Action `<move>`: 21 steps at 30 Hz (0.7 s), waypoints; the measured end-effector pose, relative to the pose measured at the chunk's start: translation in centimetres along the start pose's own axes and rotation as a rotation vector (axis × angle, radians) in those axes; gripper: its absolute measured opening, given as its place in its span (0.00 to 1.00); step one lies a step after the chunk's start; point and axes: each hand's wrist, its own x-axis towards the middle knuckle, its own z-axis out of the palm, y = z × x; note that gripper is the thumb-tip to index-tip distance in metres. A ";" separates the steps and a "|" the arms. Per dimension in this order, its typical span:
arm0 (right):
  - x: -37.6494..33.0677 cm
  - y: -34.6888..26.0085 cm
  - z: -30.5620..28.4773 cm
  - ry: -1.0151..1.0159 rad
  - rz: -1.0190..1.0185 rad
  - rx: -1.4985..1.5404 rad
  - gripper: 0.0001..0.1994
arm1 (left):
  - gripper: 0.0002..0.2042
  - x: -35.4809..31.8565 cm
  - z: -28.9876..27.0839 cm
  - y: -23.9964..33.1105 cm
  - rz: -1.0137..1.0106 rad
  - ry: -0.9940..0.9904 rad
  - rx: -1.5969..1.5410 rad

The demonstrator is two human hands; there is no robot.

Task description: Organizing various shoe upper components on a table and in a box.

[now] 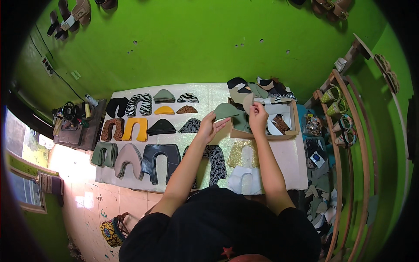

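- Green wall (183,56) is fronted by a table (286,163).
- Green piece (225,111), long axis crosswise, is lightly gripped above left fingers (211,127).
- Beige piece (248,103), upright, is pinched by right fingers (255,107), nearer the box (279,136).

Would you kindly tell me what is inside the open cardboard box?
Inside the box, green material, a white piece and a spotted brown piece show. Whatever lies beneath them, or behind the right hand, is covered and cannot be seen.
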 end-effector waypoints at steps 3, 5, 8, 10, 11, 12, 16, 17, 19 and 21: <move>-0.8 -2.0 0.4 0.010 -0.352 -0.121 0.06 | 0.17 -0.3 0.7 0.0 -0.049 -0.005 -0.027; -1.5 -3.1 0.8 -0.022 -0.474 -0.147 0.07 | 0.17 -0.4 0.5 0.0 -0.063 -0.027 -0.019; -2.9 -4.7 1.8 -0.081 -0.656 -0.184 0.10 | 0.17 -0.4 -0.1 0.1 -0.069 -0.067 -0.036; -3.7 -5.3 2.2 -0.132 -0.638 -0.196 0.08 | 0.18 -0.5 -0.2 0.2 -0.066 -0.089 -0.061; -3.9 -5.1 2.5 -0.124 -0.662 -0.185 0.09 | 0.18 -0.6 -0.2 0.3 -0.067 -0.077 -0.065; -4.0 -5.5 2.7 -0.125 -0.661 -0.184 0.09 | 0.18 -0.8 -0.4 0.5 -0.068 -0.062 -0.070; -4.4 -7.3 2.9 -0.032 -0.672 -0.213 0.10 | 0.18 -1.5 -0.8 1.1 -0.066 -0.079 -0.097; -4.3 -7.6 3.0 -0.016 -0.671 -0.227 0.11 | 0.17 -1.7 -0.8 1.2 -0.080 -0.063 -0.139; -4.2 -7.8 3.3 -0.077 -0.699 -0.250 0.11 | 0.17 -2.0 -1.2 1.4 -0.092 -0.046 -0.179; -4.4 -7.9 3.5 -0.137 -0.731 -0.272 0.11 | 0.17 -2.1 -1.8 1.8 -0.085 -0.133 -0.191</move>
